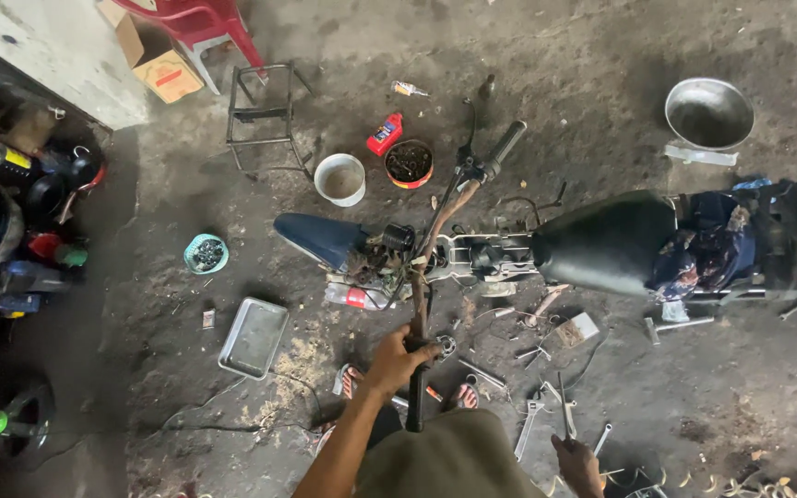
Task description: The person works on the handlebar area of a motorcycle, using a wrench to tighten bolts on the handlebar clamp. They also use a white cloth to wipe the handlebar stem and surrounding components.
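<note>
A stripped motorcycle point(546, 244) stands on the dirt floor, with a black seat and a blue front fender point(320, 238). Its rusty handlebar point(445, 212) runs from a far black grip down toward me. My left hand point(397, 361) is shut on the near end of the handlebar, just above its black grip. My right hand point(577, 464) hangs low at the bottom edge, fingers curled on a thin metal tool point(566, 415) that points up from it. Wrenches point(528, 426) and small parts lie on the ground between my hands.
A metal tray point(253, 337) lies left of me. A white bucket point(339, 179), a bowl of bolts point(409, 163), a red bottle point(385, 135) and a steel basin point(708, 113) sit beyond the bike. A metal frame stand point(260, 115) and clutter line the left wall.
</note>
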